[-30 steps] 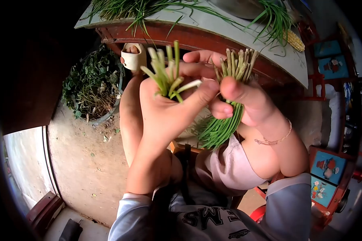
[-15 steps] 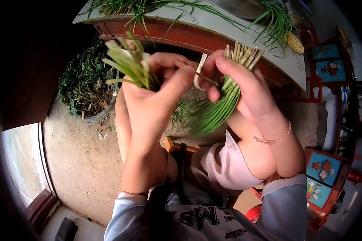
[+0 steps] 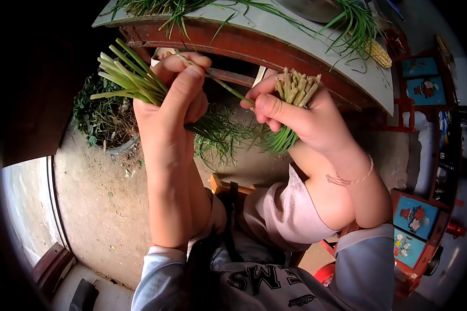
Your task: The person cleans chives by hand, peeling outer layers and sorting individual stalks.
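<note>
My left hand (image 3: 174,96) is closed around a bunch of garlic chives (image 3: 135,78) with smooth, pale stem ends pointing up to the left. Its leaves (image 3: 213,127) hang below the fist. Between my left thumb and forefinger is the brownish end of a single chive stalk (image 3: 223,85). That stalk runs across to the fingertips of my right hand (image 3: 290,106). Wrapped in my right hand is a thicker bunch of garlic chives (image 3: 298,88), brown and rough at the stem ends, its green leaves (image 3: 280,140) hanging underneath.
Loose chives (image 3: 166,10) lie along the pale tabletop (image 3: 264,23) ahead, with a metal bowl (image 3: 311,8) and a corn cob (image 3: 379,54) at its right. A tub of leafy scraps (image 3: 106,114) stands on the floor at left. Blue-panelled furniture (image 3: 415,215) lines the right side.
My hands have drawn lower on the right and higher on the left, with the single stalk now stretched between them. The left bunch has swung left and its pale ends show clearly.
</note>
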The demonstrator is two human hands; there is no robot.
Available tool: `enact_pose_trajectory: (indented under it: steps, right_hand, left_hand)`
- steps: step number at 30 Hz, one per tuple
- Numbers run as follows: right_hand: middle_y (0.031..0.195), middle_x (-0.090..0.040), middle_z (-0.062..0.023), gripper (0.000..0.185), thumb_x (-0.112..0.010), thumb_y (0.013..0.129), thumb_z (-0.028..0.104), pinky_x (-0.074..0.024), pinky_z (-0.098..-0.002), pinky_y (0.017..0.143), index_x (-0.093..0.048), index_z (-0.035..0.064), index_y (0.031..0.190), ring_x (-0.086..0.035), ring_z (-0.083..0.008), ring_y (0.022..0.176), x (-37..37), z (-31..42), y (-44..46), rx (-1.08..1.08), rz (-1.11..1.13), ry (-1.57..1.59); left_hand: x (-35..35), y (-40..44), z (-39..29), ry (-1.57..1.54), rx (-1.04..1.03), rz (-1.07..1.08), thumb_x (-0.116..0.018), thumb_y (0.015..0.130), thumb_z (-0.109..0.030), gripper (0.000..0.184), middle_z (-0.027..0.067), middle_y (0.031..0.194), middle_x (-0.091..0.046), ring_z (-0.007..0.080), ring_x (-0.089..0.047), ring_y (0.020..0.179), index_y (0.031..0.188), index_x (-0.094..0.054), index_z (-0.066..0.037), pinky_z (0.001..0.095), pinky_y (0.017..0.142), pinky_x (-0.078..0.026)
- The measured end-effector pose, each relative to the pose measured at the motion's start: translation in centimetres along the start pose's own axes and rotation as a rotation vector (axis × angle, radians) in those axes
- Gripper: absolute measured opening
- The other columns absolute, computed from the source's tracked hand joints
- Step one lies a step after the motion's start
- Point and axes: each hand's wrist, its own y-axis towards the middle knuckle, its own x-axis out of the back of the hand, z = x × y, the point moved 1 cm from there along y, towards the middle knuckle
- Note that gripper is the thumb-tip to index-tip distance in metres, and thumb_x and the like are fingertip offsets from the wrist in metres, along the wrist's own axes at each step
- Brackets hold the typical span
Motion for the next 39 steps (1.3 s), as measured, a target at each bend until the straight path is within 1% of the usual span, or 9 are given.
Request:
enact_pose_trajectory:
  steps: [7,13,16,18,22,26,31,36,39]
  right_hand:
    - [0.063,-0.056,-0.002,0.014,-0.056,0.08,0.015,-0.0404,-0.0194,0.049,-0.057,0.0011,0.081,-0.051,-0.007,0.056,-0.1,0.9,-0.4,-0.054,-0.052,0.142]
    - [0.064,-0.056,-0.0021,0.015,-0.054,0.082,0.015,-0.0411,-0.02,0.05,-0.058,0.0013,0.081,-0.051,-0.0075,0.057,-0.4,0.8,-0.4,-0.04,-0.007,0.18]
    - [0.07,-0.059,-0.0036,0.016,-0.052,0.083,0.016,-0.043,-0.0213,0.057,-0.059,0.0009,0.082,-0.053,-0.0084,0.063,-0.3,0.4,-0.3,0.117,-0.142,-0.021]
    - [0.095,-0.059,-0.0105,0.026,-0.042,0.088,0.019,-0.0425,-0.0261,0.077,-0.057,-0.0007,0.095,-0.054,-0.0146,0.088,0.3,0.4,-0.2,0.152,-0.193,-0.125]
    - [0.094,-0.059,-0.0132,0.028,-0.038,0.089,0.02,-0.0392,-0.0307,0.086,-0.056,-0.0006,0.087,-0.054,-0.0189,0.093,2.7,0.4,-0.1,0.238,-0.359,-0.081]
    - [0.091,-0.059,-0.0142,0.024,-0.039,0.088,0.017,-0.0396,-0.0319,0.086,-0.055,-0.0008,0.085,-0.055,-0.0203,0.092,4.9,0.1,0.3,0.238,-0.622,-0.005]
    - [0.068,-0.054,-0.0025,0.019,-0.049,0.084,0.016,-0.0312,-0.0176,0.045,-0.058,-0.0014,0.084,-0.036,-0.0044,0.045,3.9,0.6,0.1,0.16,-0.552,-0.147]
    - [0.068,-0.062,-0.002,0.012,-0.067,0.07,0.007,-0.0426,-0.0167,0.059,-0.062,0.0008,0.078,-0.055,-0.0052,0.064,-1.0,2.5,-0.8,0.186,-0.201,-0.085]
    - [0.058,-0.056,0.0013,0.013,-0.068,0.069,0.009,-0.0393,-0.0181,0.053,-0.058,0.0008,0.069,-0.048,-0.0032,0.057,-1.6,1.7,-1.1,0.14,-0.198,-0.059]
  left_hand:
    - [-1.0,-0.6,-0.3,0.341,0.044,0.123,-0.065,0.069,0.001,0.013,0.0024,0.065,-0.054,0.0069,-0.05,0.061,0.079,-0.057,0.003,0.0188,0.057,-0.04]
    - [-1.2,-0.6,0.1,0.404,0.013,0.12,-0.066,0.07,-0.002,0.01,0.0039,0.066,-0.057,0.0068,-0.05,0.059,0.073,-0.057,0.003,0.0186,0.053,-0.039]
    - [-1.0,-0.7,0.4,0.487,-0.027,0.079,-0.066,0.071,-0.003,0.009,0.0021,0.064,-0.056,0.006,-0.049,0.056,0.073,-0.058,0.001,0.018,0.051,-0.038]
    - [-0.7,-0.7,0.6,0.577,-0.059,0.051,-0.066,0.071,-0.004,0.009,0.001,0.063,-0.056,0.0058,-0.048,0.054,0.073,-0.058,0.001,0.0178,0.05,-0.038]
    - [0.0,-0.6,0.2,0.43,-0.2,-0.068,-0.066,0.072,-0.005,0.006,-0.0019,0.059,-0.053,0.0033,-0.042,0.048,0.074,-0.06,-0.004,0.016,0.044,-0.031]
    - [0.9,0.3,-1.1,0.151,-0.389,-0.226,-0.059,0.078,-0.008,0.007,-0.0013,0.058,-0.051,0.0012,-0.03,0.044,0.079,-0.059,-0.002,0.0155,0.043,-0.022]
    - [0.9,0.0,-1.5,0.432,-0.079,-0.101,-0.063,0.074,-0.008,0.008,-0.0017,0.062,-0.052,0.004,-0.039,0.051,0.074,-0.06,-0.001,0.0171,0.047,-0.029]
    - [-1.2,-1.2,0.1,0.394,-0.077,0.149,-0.06,0.075,-0.002,0.007,0.0004,0.068,-0.053,0.0052,-0.045,0.061,0.071,-0.055,0.0,0.0177,0.054,-0.036]
    - [-1.1,-1.2,0.3,0.343,-0.059,0.246,-0.059,0.076,-0.001,0.006,0.0005,0.069,-0.053,0.0054,-0.045,0.061,0.073,-0.053,0.0,0.018,0.054,-0.036]
